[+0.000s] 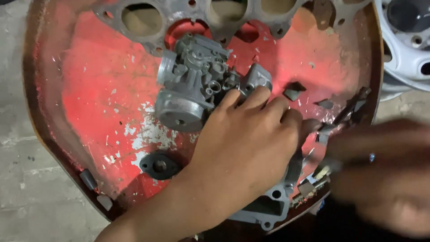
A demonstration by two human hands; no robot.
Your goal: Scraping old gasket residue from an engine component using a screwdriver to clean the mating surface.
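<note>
Left hand [251, 139] lies fingers together on the grey carburettor [197, 85], which sits just beyond its fingertips in the red pan [98, 80]. To its right, right hand [380, 175] is blurred; grip unclear.

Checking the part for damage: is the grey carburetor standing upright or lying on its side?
On its side. The carburetor lies on the red tray, round end facing the camera, left hand steadying it.
</note>
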